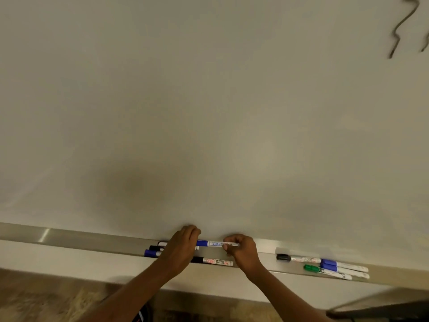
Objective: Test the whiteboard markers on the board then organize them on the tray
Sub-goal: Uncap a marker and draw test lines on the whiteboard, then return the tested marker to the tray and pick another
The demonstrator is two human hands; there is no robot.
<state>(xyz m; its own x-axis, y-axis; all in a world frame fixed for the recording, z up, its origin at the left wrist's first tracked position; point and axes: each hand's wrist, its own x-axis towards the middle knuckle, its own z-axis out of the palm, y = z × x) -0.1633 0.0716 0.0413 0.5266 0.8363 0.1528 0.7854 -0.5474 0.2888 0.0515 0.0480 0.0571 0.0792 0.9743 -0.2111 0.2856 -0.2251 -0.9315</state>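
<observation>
1. Blue marker [210, 243] was at 6 o'clock, lying level along the tray [92, 240].
2. Left hand [183, 245] curled round its cap end; right hand [241, 249] pinched the barrel, probably to work the cap.
3. Other markers [329, 266] lay at 4 o'clock.

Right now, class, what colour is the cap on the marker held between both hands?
The marker has a blue cap; the head view shows it best.

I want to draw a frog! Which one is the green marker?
Look along the metal tray under the whiteboard, toward the right. Four markers lie together there; the green marker is nearest the front edge, the only one with a green cap.
</observation>
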